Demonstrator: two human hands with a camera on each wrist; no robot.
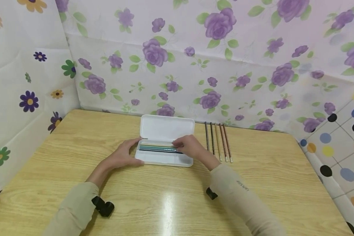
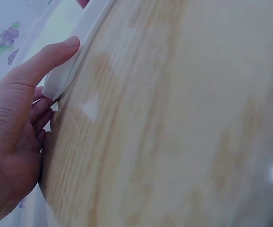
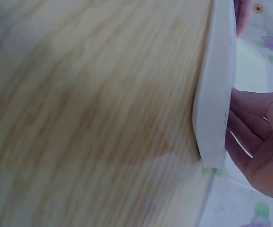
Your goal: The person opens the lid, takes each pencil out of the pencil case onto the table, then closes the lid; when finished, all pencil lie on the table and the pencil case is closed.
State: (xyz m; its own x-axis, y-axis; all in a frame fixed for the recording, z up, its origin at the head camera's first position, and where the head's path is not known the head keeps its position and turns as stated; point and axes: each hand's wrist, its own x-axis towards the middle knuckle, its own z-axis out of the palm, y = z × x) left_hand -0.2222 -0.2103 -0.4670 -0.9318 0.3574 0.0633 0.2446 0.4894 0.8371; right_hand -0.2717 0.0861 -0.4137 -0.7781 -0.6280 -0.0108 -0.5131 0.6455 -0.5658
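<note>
A white pencil case (image 1: 155, 159) lies on the table with its lid (image 1: 167, 127) folded back. Several pencils (image 1: 156, 148) lie lengthwise inside, with yellow, green, teal and dark ones among them. My left hand (image 1: 122, 155) grips the case's left end, thumb along the front edge and fingers round the far side. Over the case's right half is my right hand (image 1: 190, 147), its thumb and forefinger pinching at the right ends of the pencils. In the right wrist view, the case's front wall (image 3: 214, 94) hides the fingertips of that hand.
To the right of the case, several more pencils (image 1: 219, 142) lie side by side on the wooden table (image 1: 268, 177), pointing away from me. Flowered sheeting (image 1: 171, 88) stands behind the table, and patterned sheets rise at both sides.
</note>
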